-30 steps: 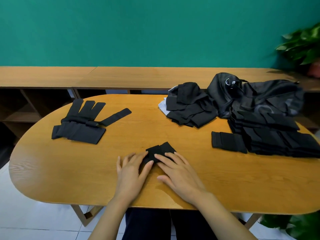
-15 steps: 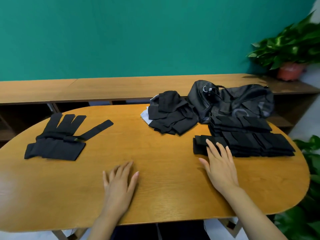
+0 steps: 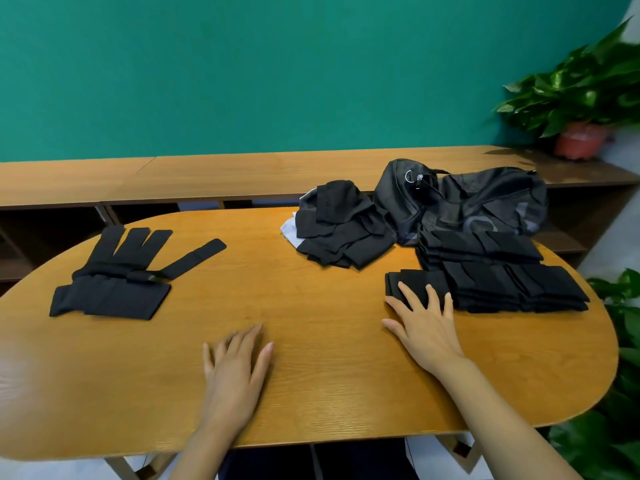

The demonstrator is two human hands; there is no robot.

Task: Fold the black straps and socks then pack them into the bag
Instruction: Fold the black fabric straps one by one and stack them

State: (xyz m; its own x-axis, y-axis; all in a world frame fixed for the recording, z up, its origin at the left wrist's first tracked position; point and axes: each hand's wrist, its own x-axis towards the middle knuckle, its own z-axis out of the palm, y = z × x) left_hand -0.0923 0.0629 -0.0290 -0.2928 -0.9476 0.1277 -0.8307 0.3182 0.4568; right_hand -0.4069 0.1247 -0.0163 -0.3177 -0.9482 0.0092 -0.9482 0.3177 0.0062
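Observation:
A stack of folded black socks [image 3: 502, 271] lies at the table's right side. My right hand [image 3: 424, 320] lies flat with straight fingers, its fingertips resting on a small folded black piece [image 3: 415, 284] at the stack's left end. Flat on the bare wood near the front edge rests my left hand [image 3: 237, 365], holding nothing. A loose heap of unfolded black pieces [image 3: 341, 226] sits at the back middle. The black bag [image 3: 464, 202] lies crumpled behind the stack. Black straps [image 3: 121, 275] are spread out at the left.
The oval wooden table [image 3: 311, 341] has a low wooden shelf unit [image 3: 207, 178] behind it along the green wall. A potted plant [image 3: 581, 98] stands at the back right, and more leaves [image 3: 620, 375] crowd the table's right end.
The small folded black piece went from between my hands at the front middle to the left end of the sock stack, carried by my right hand. My left hand stayed flat on the table.

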